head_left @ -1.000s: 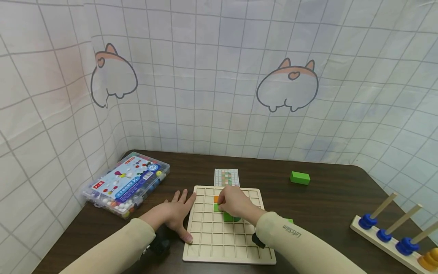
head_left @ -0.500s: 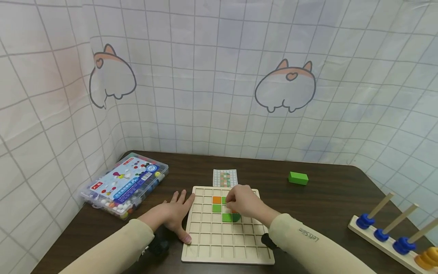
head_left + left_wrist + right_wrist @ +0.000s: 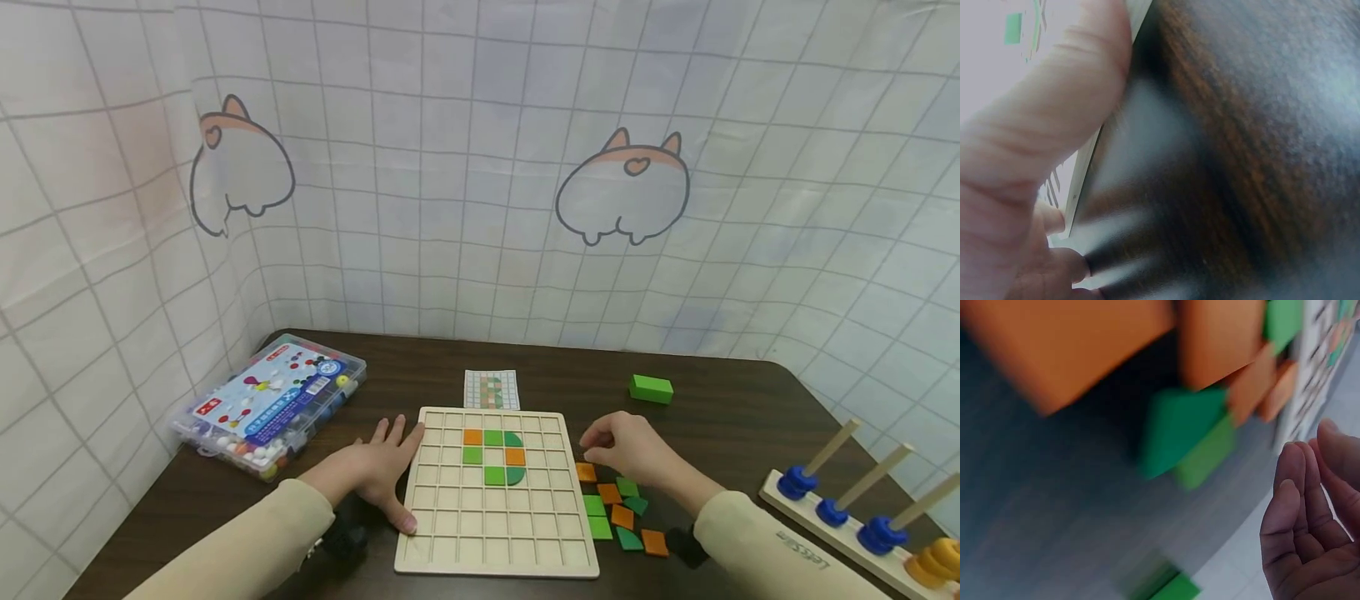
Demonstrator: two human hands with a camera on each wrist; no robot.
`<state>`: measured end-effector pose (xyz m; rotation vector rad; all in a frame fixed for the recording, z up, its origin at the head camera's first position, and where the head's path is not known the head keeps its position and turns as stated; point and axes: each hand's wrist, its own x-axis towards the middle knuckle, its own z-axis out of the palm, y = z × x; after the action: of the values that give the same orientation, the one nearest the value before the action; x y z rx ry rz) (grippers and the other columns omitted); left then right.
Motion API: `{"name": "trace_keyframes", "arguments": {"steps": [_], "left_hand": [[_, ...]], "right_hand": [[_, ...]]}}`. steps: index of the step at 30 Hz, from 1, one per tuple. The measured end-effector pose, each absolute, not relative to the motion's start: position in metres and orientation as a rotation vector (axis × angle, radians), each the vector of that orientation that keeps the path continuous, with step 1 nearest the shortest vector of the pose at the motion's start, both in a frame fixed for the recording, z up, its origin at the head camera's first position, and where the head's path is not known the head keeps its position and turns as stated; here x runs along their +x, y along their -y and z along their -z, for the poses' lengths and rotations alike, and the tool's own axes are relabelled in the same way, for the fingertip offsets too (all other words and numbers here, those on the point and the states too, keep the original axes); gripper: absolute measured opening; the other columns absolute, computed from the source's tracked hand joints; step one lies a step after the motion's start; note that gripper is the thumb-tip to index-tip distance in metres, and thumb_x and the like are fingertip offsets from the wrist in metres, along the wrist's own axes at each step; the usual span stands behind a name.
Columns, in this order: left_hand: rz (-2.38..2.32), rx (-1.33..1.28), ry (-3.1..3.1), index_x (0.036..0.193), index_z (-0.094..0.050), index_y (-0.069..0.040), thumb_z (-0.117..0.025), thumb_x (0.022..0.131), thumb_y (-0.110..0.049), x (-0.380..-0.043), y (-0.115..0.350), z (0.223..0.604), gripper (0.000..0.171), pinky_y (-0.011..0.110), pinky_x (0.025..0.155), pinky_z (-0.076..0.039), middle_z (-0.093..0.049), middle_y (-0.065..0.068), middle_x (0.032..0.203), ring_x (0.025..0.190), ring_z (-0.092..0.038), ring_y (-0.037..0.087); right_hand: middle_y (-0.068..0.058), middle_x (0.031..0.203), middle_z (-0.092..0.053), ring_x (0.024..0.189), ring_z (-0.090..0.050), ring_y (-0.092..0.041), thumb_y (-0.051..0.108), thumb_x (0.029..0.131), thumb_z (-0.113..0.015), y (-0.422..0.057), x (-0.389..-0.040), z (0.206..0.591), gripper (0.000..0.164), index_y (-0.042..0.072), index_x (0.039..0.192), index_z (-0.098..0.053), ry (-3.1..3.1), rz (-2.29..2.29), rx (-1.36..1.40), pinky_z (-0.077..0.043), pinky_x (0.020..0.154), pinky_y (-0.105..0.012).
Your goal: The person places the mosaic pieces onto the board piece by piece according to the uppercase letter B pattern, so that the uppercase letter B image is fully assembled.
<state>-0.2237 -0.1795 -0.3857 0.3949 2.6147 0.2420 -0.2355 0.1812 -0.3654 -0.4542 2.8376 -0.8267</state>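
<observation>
My left hand [image 3: 381, 469] lies with spread fingers along the left edge of the wooden grid board [image 3: 457, 529]; its thumb [image 3: 1079, 69] overlaps the board's edge in the left wrist view. Several orange, green and rounded dark-green tiles, including an orange square tile [image 3: 473, 437] and a quarter-round tile [image 3: 515, 476], sit in the board's upper cells around a bare cell. Off the board's right side, my right hand [image 3: 633, 450] hovers above the far end of a loose group of tiles [image 3: 622, 517]. Its fingers are bent with a gap to the thumb [image 3: 1338, 453], nothing between them.
Behind the board lies a small printed pattern card [image 3: 491, 390]. A clear plastic parts box [image 3: 273, 400] stands at the left, a green block [image 3: 651, 389] at the back right. Pegs with blue rings rise from a wooden stand [image 3: 817, 533] at the right edge.
My right hand has moved from the board to the right, over the loose tiles, uncovering the tiles in the upper cells. The left hand keeps its place at the board's edge.
</observation>
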Motion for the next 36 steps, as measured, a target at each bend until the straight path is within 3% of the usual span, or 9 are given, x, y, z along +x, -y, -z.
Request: {"name": "trace_keyframes", "arguments": {"steps": [3, 6, 10, 19, 28, 36], "left_hand": [[-0.253, 0.396, -2.625, 0.164, -0.007, -0.005, -0.092, 0.064, -0.059, -0.221, 0.178, 0.382, 0.142, 0.077, 0.114, -0.020, -0.002, 0.030, 0.169, 0.156, -0.003, 0.053], [-0.244, 0.398, -2.608, 0.165, -0.002, -0.009, -0.089, 0.062, -0.067, -0.227, 0.181, 0.391, 0.146, 0.077, 0.114, -0.019, 0.004, 0.029, 0.170, 0.156, 0.001, 0.052], [-0.248, 0.405, -2.603, 0.166, 0.001, -0.014, -0.085, 0.056, -0.077, -0.241, 0.187, 0.412, 0.153, 0.079, 0.114, -0.017, 0.007, 0.027, 0.170, 0.156, 0.004, 0.052], [-0.259, 0.377, -2.630, 0.166, -0.005, -0.017, -0.083, 0.041, -0.084, -0.255, 0.194, 0.433, 0.162, 0.077, 0.115, -0.017, 0.003, 0.022, 0.172, 0.158, 0.002, 0.047], [-0.274, 0.382, -2.636, 0.166, -0.006, -0.015, -0.085, 0.047, -0.080, -0.250, 0.190, 0.425, 0.157, 0.077, 0.115, -0.018, 0.002, 0.023, 0.172, 0.158, 0.001, 0.048], [-0.265, 0.388, -2.635, 0.166, -0.006, -0.016, -0.083, 0.044, -0.083, -0.252, 0.193, 0.430, 0.159, 0.077, 0.115, -0.017, 0.002, 0.022, 0.172, 0.158, 0.001, 0.048]], "right_hand": [[0.001, 0.089, -0.072, 0.077, -0.062, -0.012, 0.008, 0.091, -0.076, -0.195, -0.236, 0.369, 0.010, 0.005, 0.101, -0.076, -2.810, 0.820, -0.473, -0.054, 0.068, -0.030], [0.002, 0.090, -0.072, 0.078, -0.063, -0.011, 0.010, 0.090, -0.078, -0.201, -0.237, 0.374, 0.011, 0.007, 0.101, -0.076, -2.776, 0.810, -0.511, -0.055, 0.069, -0.030], [0.002, 0.090, -0.072, 0.078, -0.063, -0.012, 0.013, 0.088, -0.081, -0.199, -0.239, 0.379, 0.015, 0.007, 0.100, -0.076, -2.737, 0.800, -0.537, -0.055, 0.070, -0.030], [0.001, 0.093, -0.068, 0.085, -0.060, -0.014, 0.014, 0.078, -0.090, -0.188, -0.241, 0.381, 0.026, 0.009, 0.098, -0.073, -2.783, 0.682, -0.472, -0.055, 0.080, -0.039], [0.001, 0.086, -0.068, 0.077, -0.059, -0.013, 0.007, 0.083, -0.084, -0.186, -0.239, 0.381, 0.016, 0.008, 0.093, -0.072, -2.795, 0.701, -0.467, -0.056, 0.074, -0.034], [0.000, 0.087, -0.069, 0.078, -0.061, -0.013, 0.006, 0.085, -0.082, -0.190, -0.241, 0.379, 0.015, 0.006, 0.096, -0.073, -2.802, 0.701, -0.487, -0.056, 0.073, -0.033]]}}
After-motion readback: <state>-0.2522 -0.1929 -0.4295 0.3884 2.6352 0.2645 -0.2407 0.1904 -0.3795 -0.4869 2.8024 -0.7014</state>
